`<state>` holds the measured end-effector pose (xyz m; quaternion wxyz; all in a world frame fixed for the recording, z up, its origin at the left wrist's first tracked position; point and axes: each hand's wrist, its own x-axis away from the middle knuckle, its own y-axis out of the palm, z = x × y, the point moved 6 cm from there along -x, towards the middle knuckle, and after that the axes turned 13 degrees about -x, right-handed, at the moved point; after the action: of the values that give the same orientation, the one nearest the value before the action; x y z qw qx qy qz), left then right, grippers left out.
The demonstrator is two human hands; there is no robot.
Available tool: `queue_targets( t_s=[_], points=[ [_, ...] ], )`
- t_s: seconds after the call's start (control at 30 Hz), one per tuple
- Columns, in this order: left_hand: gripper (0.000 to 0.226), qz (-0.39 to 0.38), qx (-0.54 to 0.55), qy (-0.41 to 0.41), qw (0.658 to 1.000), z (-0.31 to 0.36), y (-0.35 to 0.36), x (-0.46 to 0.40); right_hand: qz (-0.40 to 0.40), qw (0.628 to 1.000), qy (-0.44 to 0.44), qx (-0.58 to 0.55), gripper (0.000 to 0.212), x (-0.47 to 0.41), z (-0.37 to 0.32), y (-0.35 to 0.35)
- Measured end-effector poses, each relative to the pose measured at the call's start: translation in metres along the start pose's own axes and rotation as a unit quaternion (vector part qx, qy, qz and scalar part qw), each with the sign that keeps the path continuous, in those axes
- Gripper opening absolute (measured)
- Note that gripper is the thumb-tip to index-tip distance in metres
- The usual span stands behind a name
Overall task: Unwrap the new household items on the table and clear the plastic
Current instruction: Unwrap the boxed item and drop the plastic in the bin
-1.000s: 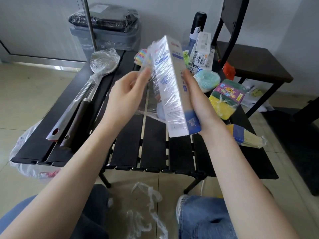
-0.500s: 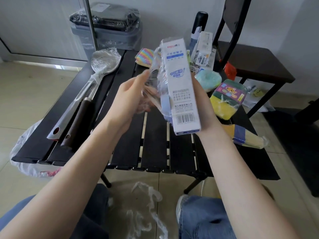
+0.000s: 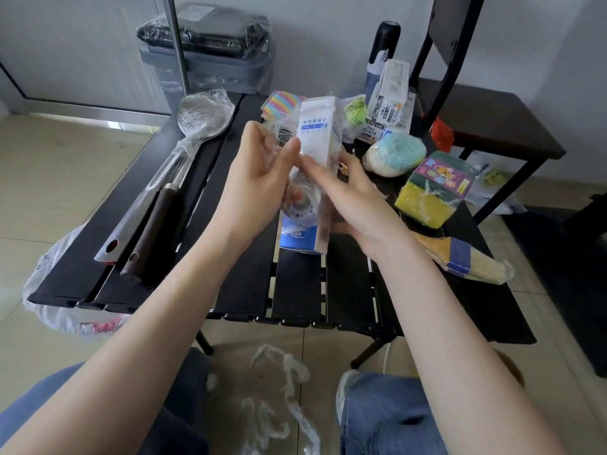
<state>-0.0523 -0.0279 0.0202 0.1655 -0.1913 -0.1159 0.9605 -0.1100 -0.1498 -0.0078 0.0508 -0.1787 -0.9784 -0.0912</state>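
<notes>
A long white and blue box (image 3: 314, 136) in clear plastic wrap (image 3: 300, 195) is held between both hands above the black slatted table (image 3: 295, 290). My left hand (image 3: 259, 178) grips the loosened plastic on the box's left side, fingers curled around it. My right hand (image 3: 354, 198) holds the box from the right, thumb across its front. The box's lower end (image 3: 300, 239) rests close to the tabletop.
Wrapped ladle (image 3: 200, 126) and spatula handles (image 3: 147, 231) lie at left. Sponges (image 3: 433, 192), a round scrubber (image 3: 395, 154), a brush (image 3: 466, 257) and small packs (image 3: 391, 103) sit at right. Discarded plastic (image 3: 279, 382) lies on the floor. A wrapped bin (image 3: 210, 50) and dark bench (image 3: 486, 126) stand behind.
The box has dropped lower and tipped away toward the table. My right hand slid from behind the box to its front, and my left hand gathered more loose plastic.
</notes>
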Motion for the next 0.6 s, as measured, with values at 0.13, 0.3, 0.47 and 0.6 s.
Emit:
queue_targets(
  t_s=[0.13, 0.3, 0.47, 0.6],
  points=[
    [0.025, 0.049, -0.139, 0.056, 0.988, 0.012, -0.008, 0.0, -0.002, 0.998, -0.063, -0.022, 0.049, 0.002, -0.004, 0.007],
    [0.02, 0.079, -0.148, 0.065, 0.984, 0.016, -0.011, 0.004, -0.045, 0.997, -0.063, 0.006, 0.053, 0.004, -0.008, 0.011],
    [0.021, 0.046, -0.121, 0.016, 0.991, 0.007, -0.011, 0.002, -0.017, 0.998, -0.067, 0.003, 0.052, 0.0, -0.009, 0.0],
    [0.023, 0.004, -0.091, -0.009, 0.996, 0.007, -0.004, 0.001, 0.026, 0.995, -0.091, -0.016, 0.056, -0.003, -0.017, -0.019]
  ],
)
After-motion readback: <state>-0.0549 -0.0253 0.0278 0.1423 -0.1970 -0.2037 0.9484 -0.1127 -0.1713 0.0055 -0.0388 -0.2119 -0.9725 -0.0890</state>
